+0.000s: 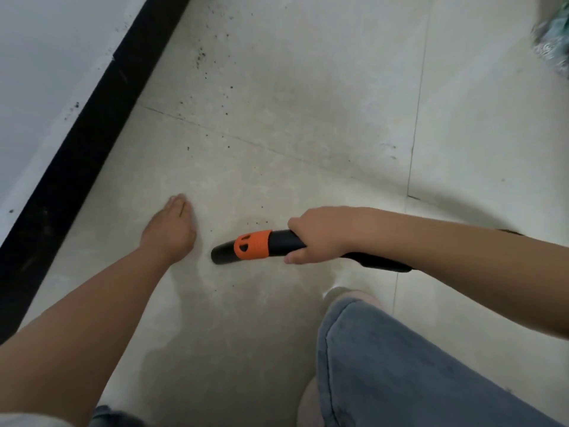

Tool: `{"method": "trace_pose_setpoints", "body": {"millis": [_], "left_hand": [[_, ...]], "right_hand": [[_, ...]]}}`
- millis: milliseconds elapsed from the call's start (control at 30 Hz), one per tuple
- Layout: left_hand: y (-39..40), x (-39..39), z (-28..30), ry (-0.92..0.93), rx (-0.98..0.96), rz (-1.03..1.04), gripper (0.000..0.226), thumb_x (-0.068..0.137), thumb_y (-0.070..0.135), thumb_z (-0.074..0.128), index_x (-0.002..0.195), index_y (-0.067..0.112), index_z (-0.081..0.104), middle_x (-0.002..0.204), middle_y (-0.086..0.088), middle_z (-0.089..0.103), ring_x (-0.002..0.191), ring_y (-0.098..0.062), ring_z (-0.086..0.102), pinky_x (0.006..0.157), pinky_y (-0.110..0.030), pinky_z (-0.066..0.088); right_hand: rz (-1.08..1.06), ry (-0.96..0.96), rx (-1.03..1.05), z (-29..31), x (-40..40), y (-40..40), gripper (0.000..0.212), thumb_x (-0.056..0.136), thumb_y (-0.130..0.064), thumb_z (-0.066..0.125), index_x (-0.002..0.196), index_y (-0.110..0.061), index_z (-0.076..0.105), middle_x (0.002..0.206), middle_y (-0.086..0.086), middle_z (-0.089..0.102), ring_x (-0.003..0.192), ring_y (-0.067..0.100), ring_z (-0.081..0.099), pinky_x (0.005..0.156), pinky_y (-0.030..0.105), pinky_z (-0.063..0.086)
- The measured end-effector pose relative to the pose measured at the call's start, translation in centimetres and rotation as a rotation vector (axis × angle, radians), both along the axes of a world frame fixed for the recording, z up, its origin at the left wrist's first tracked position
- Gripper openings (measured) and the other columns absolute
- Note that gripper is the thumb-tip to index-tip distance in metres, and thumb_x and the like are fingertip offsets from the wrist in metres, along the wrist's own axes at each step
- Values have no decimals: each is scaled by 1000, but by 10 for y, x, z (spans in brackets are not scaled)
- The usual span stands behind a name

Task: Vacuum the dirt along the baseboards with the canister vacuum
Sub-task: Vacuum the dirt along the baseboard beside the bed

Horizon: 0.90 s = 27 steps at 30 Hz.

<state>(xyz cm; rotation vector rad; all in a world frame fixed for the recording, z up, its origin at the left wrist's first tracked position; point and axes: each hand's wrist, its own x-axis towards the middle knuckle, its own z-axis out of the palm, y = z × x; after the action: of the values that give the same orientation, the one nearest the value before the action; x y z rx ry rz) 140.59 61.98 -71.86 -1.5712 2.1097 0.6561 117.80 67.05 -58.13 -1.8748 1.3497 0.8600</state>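
Black nozzle [277,246] with orange collar gripped by curled right-hand fingers [297,223], its mouth held just beyond them near the floor, left hand [171,231] stretched out, fingers straight and together, dirt [215,87] scattered past the fingertips along the baseboard [92,118]

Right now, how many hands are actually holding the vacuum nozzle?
1. The right hand grips the black nozzle just behind its orange collar. The left hand is off it, fingers straight, stretched out over the floor tile between nozzle and baseboard.
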Motion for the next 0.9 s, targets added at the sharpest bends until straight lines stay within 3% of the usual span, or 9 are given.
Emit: {"method": "trace_pose_setpoints", "body": {"millis": [133,333,500,600,700,800,900], "left_hand": [[-4,1,1,-13,-1,11,55,101,15,26,149,-2,6,158,-14,-1,147,-24,0,120,-31,8],[1,-2,-1,-6,10,10,55,100,15,29,149,-2,8,158,-14,1,147,-25,1,120,-32,10],[-6,-8,-1,-3,-16,-7,57,100,17,32,148,-2,10,158,-15,3,147,-26,3,120,-32,10],[-9,-4,-1,-23,-23,5,58,100,19,30,149,-2,7,158,-15,1,147,-26,1,119,-31,9],[-12,2,-2,-14,-6,60,58,101,18,28,149,-2,4,158,-15,-2,147,-25,-2,120,-31,7],[-15,6,-1,10,-5,124,57,101,17,26,149,-2,2,158,-14,-4,147,-24,-4,119,-31,7],[-21,3,1,19,-22,165,57,102,19,26,149,-1,2,158,-14,-5,147,-24,-4,119,-31,6]], "right_hand": [[-99,109,-78,14,-22,-25,37,92,-50,45,96,-13,44,69,-3,40,70,20,47,54,27,33],[-184,329,18,37,-51,-35,47,91,-55,43,100,-10,52,73,2,54,48,15,51,50,25,35],[-165,205,-11,24,-32,-36,42,93,-50,43,99,-10,50,67,-1,45,49,12,43,48,25,31],[-159,228,-17,30,-30,-47,41,92,-51,44,98,-11,49,67,-1,46,48,12,44,48,25,31],[-95,269,40,25,-29,-40,41,92,-52,45,98,-12,50,70,-3,44,60,15,46,52,24,32],[-184,158,-50,16,-20,-59,45,93,-49,44,109,-7,52,77,0,46,75,20,49,59,27,35],[-245,58,-152,8,-7,-105,39,94,-47,44,101,-9,47,72,2,46,61,19,48,54,27,35]]}}
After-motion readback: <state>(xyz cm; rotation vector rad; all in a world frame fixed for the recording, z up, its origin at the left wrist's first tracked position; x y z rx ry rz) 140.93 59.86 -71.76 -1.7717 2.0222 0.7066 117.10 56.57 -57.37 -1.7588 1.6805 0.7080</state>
